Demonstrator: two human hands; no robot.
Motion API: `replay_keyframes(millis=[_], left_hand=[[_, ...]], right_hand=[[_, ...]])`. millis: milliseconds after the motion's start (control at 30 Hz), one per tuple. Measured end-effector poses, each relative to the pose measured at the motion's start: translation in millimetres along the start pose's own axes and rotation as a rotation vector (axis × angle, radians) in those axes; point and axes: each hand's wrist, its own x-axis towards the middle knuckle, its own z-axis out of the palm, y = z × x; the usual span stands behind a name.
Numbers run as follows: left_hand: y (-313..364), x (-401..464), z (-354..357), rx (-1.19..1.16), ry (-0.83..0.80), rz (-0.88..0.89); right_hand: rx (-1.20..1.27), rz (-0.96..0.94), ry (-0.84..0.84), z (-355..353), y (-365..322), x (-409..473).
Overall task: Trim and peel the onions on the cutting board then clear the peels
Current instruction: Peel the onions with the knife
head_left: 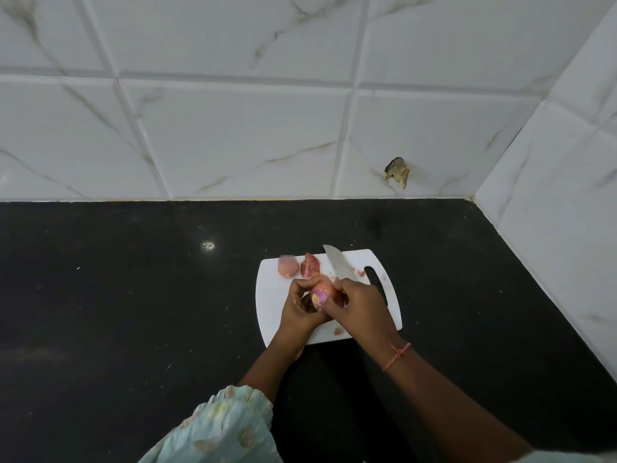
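A white cutting board [387, 315] lies on the black counter. Above its middle both hands hold one pink-purple onion [321, 293]. My left hand [300, 307] grips it from the left and below. My right hand [359, 304] pinches its skin on the right side. A second onion [287, 266] sits at the board's far left corner, with a heap of pink peel [309, 265] beside it. A knife [337, 264] lies on the board, blade pointing away, its black handle [375, 279] partly hidden by my right hand.
Small peel scraps lie on the board near its front edge [339, 330] and by the knife [360, 272]. The black counter [133, 312] meets tiled walls behind and to the right. A broken patch [397, 172] marks the back wall.
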Motion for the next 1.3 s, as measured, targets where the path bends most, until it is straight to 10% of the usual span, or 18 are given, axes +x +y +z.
replay_keyframes(millis=[1133, 1300], left_hand=[[0.1, -0.5, 0.3, 0.011, -0.045, -0.002], [-1.0, 0.7, -2.4, -0.018, -0.006, -0.020]], right_hand=[[-0.269, -0.064, -0.051, -1.1, 0.2, 2.5], [0.039, -0.023, 0.030, -1.2, 6.4, 0.0]])
